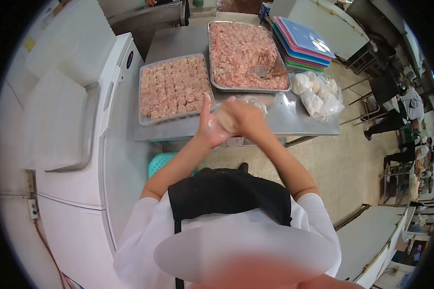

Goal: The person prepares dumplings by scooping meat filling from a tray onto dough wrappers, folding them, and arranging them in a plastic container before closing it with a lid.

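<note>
In front of the table's near edge, my two hands are together around a pale, rounded piece of what looks like dough (226, 121). My left hand (211, 129) bears it on the palm, with a digit stretched upward. Curled over it from the other side is my right hand (246, 115), slightly blurred, its fingertips partly hidden. A clear tray (142, 115) with rows of portioned raw minced meat (176, 86) lies just beyond my left hand. Behind my right hand is a white plastic-like bundle (259, 105), partly covered.
A large metal tray (246, 90) of raw minced meat holds a wooden-handled utensil (277, 73). Clear bags of pale balls (318, 96) lie on the steel table (299, 120). Stacked coloured lids (306, 38) stand behind. A white fridge (72, 212) flanks the left; people (412, 103) are far right.
</note>
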Available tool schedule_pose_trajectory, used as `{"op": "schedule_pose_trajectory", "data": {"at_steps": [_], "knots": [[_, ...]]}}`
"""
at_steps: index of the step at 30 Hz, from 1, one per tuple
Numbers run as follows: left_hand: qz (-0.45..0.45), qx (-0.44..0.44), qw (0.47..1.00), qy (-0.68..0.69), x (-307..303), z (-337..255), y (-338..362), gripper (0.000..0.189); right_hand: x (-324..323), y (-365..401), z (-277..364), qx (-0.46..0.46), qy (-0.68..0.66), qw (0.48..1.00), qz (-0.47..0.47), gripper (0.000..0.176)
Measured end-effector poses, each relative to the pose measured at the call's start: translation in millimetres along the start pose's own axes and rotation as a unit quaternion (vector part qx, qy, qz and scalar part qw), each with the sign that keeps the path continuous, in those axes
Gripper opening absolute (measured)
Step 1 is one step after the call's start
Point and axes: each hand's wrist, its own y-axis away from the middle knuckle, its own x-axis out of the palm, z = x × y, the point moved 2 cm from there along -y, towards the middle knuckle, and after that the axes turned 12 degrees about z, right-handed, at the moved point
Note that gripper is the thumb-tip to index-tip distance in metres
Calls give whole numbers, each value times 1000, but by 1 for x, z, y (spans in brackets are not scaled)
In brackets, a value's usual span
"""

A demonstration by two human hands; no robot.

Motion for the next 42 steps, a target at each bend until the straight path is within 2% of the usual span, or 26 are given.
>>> {"op": "schedule_pose_trajectory", "data": {"at_steps": [3, 6, 7, 10, 11, 14, 15, 17, 18, 19, 21, 24, 26, 27, 30, 31, 32, 33, 34, 35, 38, 39, 42], "knots": [[-73, 49, 996, -3, -20, -4, -6, 96, -11, 4, 33, -56, -71, 994, 67, 32], [-99, 60, 992, -54, -10, 0, -15, 95, -6, -6, -34, -50, -129, 988, 67, 34], [-48, 35, 997, -59, -4, 3, -18, 93, -19, -10, -51, -37, -100, 994, 29, 36], [-62, 39, 993, -89, 10, 12, -42, 93, -47, -6, -59, 7, 32, 999, 17, 38], [-66, 45, 994, -78, 11, 17, -50, 97, -53, 0, -44, -36, 33, 998, 26, 37], [12, 21, 999, -33, -18, 23, -69, 98, -39, 16, -21, -168, -65, 980, 89, 36], [40, 15, 999, -32, -18, 28, -72, 100, -34, 13, -45, -126, -89, 986, 68, 36], [-24, 19, 999, -37, -14, 40, -79, 102, -21, 9, -105, -32, -142, 989, 28, 36], [-56, 19, 997, -40, -13, 44, -86, 103, -35, 8, -120, -24, -123, 991, 42, 35], [20, 11, 999, -27, -13, 46, -96, 104, -56, 7, -131, -15, -104, 993, 56, 35], [1, 26, 1000, -16, -15, 55, -109, 102, -64, 8, -151, -33, -52, 996, 58, 34], [-56, 77, 995, -5, -37, 63, -130, 97, -63, 20, -117, -82, -53, 988, 123, 34], [-86, 80, 993, -34, -40, 68, -137, 95, -53, 22, -133, -49, -182, 977, 103, 33], [-106, 100, 985, -96, -43, 70, -141, 93, -47, 21, -145, -31, -245, 965, 92, 33], [-139, 78, 970, -185, -39, 71, -146, 84, -47, 23, -209, 70, -111, 986, 101, 30], [-211, 96, 935, -267, -55, 74, -146, 71, -57, 25, -218, 72, -129, 985, 93, 31], [-221, 80, 851, -469, -66, 72, -144, 67, -63, 29, -222, 73, -133, 982, 110, 32], [-222, 60, 726, -648, -75, 68, -140, 62, -72, 32, -223, 74, -137, 980, 127, 33], [-213, 36, 566, -796, -71, 67, -137, 57, -77, 36, -225, 75, -141, 977, 144, 34], [-226, -8, 472, -852, -68, 71, -132, 48, -71, 40, -230, 49, -186, 972, 138, 35], [-212, -10, 256, -943, -93, 91, -118, 47, -45, 47, -237, 12, -325, 934, 146, 34], [-208, -10, 216, -954, -92, 95, -117, 47, -44, 48, -233, 31, -346, 919, 184, 32], [-215, 2, 215, -953, -91, 99, -120, 52, -30, 58, -240, 9, -337, 919, 207, 31]]}}
